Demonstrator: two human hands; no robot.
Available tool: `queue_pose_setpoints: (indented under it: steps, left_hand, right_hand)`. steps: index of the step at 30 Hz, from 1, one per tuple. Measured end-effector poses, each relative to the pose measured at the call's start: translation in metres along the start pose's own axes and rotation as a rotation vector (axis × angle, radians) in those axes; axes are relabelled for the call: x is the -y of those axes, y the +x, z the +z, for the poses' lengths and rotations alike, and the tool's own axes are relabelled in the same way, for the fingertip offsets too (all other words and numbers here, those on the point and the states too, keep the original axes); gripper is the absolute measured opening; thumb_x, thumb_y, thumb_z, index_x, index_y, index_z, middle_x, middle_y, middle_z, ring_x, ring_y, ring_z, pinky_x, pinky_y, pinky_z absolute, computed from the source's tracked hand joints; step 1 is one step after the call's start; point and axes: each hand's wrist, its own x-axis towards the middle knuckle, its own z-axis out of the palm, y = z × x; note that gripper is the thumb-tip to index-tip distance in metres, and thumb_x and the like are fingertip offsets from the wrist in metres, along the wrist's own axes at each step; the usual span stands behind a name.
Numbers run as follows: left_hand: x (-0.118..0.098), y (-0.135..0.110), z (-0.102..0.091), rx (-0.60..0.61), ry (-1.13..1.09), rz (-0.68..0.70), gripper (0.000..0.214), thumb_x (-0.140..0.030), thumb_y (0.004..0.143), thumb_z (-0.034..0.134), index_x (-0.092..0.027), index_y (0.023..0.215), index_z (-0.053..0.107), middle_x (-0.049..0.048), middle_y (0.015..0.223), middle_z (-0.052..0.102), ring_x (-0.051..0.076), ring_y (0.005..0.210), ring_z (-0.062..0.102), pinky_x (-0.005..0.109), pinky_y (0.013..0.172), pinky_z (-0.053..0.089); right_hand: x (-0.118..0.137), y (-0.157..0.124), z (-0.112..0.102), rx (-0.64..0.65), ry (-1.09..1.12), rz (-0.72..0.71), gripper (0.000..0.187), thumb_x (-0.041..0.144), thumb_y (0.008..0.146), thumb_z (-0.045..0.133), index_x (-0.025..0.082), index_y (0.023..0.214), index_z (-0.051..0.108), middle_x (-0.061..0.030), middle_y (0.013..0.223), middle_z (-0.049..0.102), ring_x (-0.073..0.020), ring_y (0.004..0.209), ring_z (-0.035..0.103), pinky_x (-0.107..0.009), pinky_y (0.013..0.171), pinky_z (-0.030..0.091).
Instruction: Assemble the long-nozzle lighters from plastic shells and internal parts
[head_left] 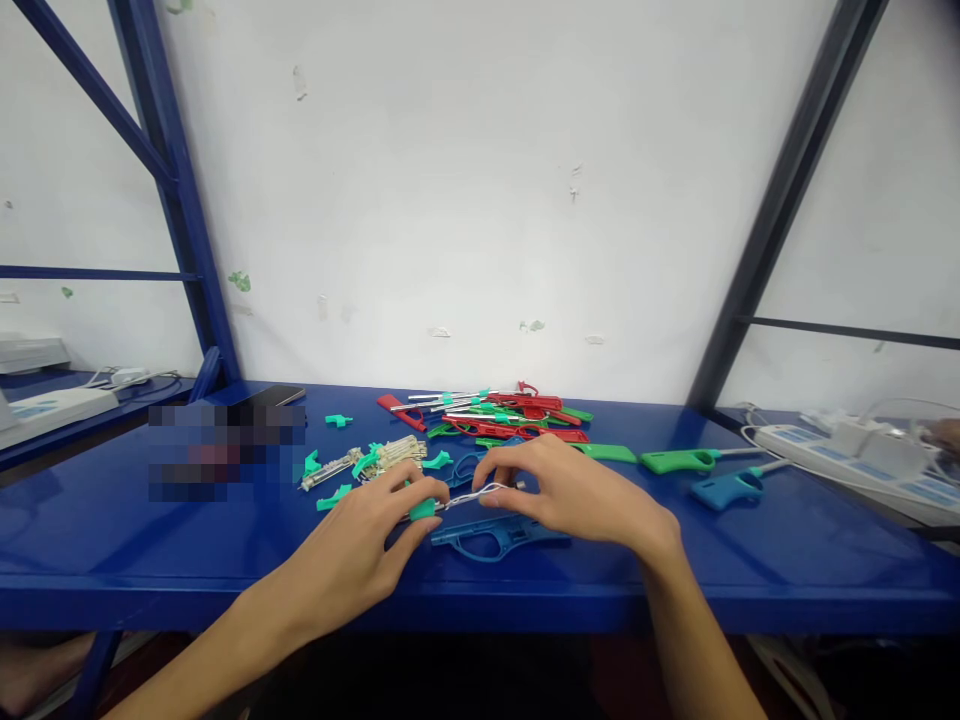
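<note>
My left hand (pixel 364 540) pinches a teal plastic trigger (pixel 423 510) between thumb and fingers. From it thin white wires (pixel 469 497) run across to my right hand (pixel 562 488), whose thumb and fingertips are closed on them. Below both hands lies a blue lighter shell half (pixel 510 537), with a trigger-guard loop. Beside my left hand is a heap of pale metallic internal parts (pixel 397 455), with loose teal triggers (pixel 334 497) around it. Part of another blue shell (pixel 466 468) shows behind my hands.
Red and green shell halves with metal rods (pixel 517 430) are piled toward the wall. A green lighter (pixel 679 460) and a blue lighter (pixel 727 488) lie at the right. Power strips (pixel 825 450) stand beyond the blue frame post (pixel 787 200). A phone (pixel 281 395) lies back left.
</note>
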Motion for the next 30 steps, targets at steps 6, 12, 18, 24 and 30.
queue_pose_setpoints:
  steps: [6, 12, 18, 24, 30]
  left_hand:
    - [-0.0039, -0.0001, -0.0020, 0.001, -0.022, -0.001, 0.025, -0.025, 0.110, 0.047, -0.029, 0.123, 0.067, 0.0026, 0.112, 0.066, 0.020, 0.099, 0.066, 0.031, 0.087, 0.053]
    - [-0.0066, -0.0044, -0.0012, 0.008, -0.033, -0.001, 0.027, -0.023, 0.108, 0.048, -0.029, 0.125, 0.067, 0.0039, 0.115, 0.064, 0.020, 0.100, 0.066, 0.032, 0.089, 0.053]
    - [-0.0102, -0.0029, -0.0003, 0.036, -0.022, -0.056, 0.030, -0.018, 0.103, 0.047, -0.028, 0.122, 0.067, 0.0046, 0.116, 0.063, 0.022, 0.103, 0.066, 0.034, 0.091, 0.053]
    - [-0.0079, -0.0054, 0.0009, 0.051, -0.024, -0.071, 0.031, -0.019, 0.104, 0.046, -0.031, 0.126, 0.064, 0.0046, 0.125, 0.062, 0.024, 0.112, 0.064, 0.036, 0.097, 0.052]
    - [-0.0047, -0.0072, -0.0015, 0.119, -0.061, -0.097, 0.027, -0.023, 0.108, 0.049, -0.036, 0.128, 0.062, 0.0012, 0.123, 0.061, 0.020, 0.108, 0.063, 0.032, 0.096, 0.049]
  right_hand:
    - [-0.0001, -0.0008, -0.0012, 0.000, -0.018, 0.003, 0.013, 0.033, 0.103, 0.065, 0.027, 0.099, 0.075, 0.0013, 0.092, 0.079, -0.0191, 0.086, 0.070, -0.029, 0.072, 0.043]
    - [-0.0015, -0.0001, -0.0007, 0.027, 0.003, 0.011, 0.011, 0.032, 0.101, 0.069, 0.025, 0.096, 0.074, 0.0016, 0.088, 0.077, -0.0167, 0.080, 0.069, -0.028, 0.069, 0.041]
    - [-0.0024, 0.0011, -0.0007, 0.050, 0.009, 0.020, 0.011, 0.034, 0.100, 0.070, 0.024, 0.095, 0.073, 0.0019, 0.088, 0.076, -0.0157, 0.080, 0.067, -0.028, 0.068, 0.039]
    - [-0.0029, 0.0005, -0.0014, 0.064, 0.006, 0.046, 0.010, 0.034, 0.099, 0.070, 0.025, 0.096, 0.072, 0.0021, 0.089, 0.076, -0.0155, 0.080, 0.067, -0.028, 0.067, 0.038]
    - [-0.0020, 0.0013, -0.0023, 0.081, 0.006, 0.051, 0.008, 0.032, 0.099, 0.072, 0.024, 0.096, 0.072, 0.0018, 0.090, 0.077, -0.0161, 0.082, 0.067, -0.028, 0.068, 0.038]
